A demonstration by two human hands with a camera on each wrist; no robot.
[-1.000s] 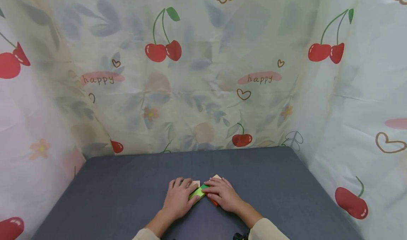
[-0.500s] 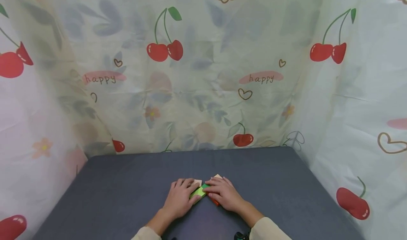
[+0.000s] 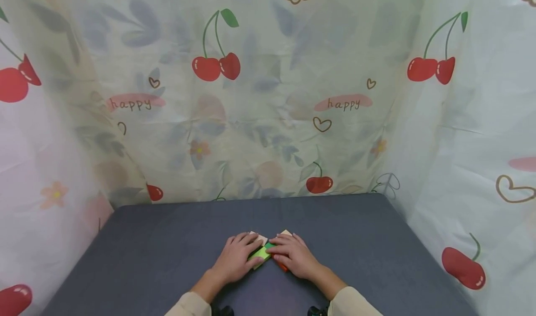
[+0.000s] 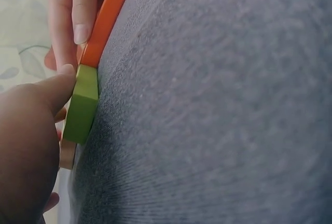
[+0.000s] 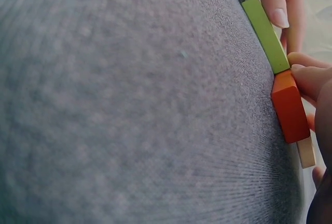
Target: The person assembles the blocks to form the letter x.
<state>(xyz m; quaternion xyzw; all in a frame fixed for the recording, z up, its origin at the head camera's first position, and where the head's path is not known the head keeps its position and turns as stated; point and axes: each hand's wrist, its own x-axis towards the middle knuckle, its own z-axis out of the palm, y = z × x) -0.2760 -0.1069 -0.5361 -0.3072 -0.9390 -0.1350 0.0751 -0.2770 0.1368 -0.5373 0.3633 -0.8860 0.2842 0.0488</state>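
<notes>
Several small wooden blocks lie close together on the dark grey table. My left hand [image 3: 236,259] lies over their left side. Its thumb touches the light green block [image 3: 261,255], and its fingers rest on a pale wooden block [image 3: 261,239] behind. From the right, my right hand [image 3: 296,258] reaches over a darker green block [image 3: 270,245] with its fingertips. Its thumb is against the orange-red block [image 5: 290,107]. Another pale block [image 3: 286,232] shows past the right fingers. In the left wrist view, ends of the light green block [image 4: 82,105] and the orange block [image 4: 102,29] meet. The hands partly cover the blocks.
The dark grey tabletop [image 3: 176,241] stretches around the hands. A patterned curtain [image 3: 268,139] with cherries stands behind it and along both sides. Pale sleeves [image 3: 190,305] and dark wrist devices [image 3: 317,311] show at the front edge.
The pale block under my left fingers has turned, its left end now farther back. My left hand has shifted slightly with it. The right hand stays nearly in place.
</notes>
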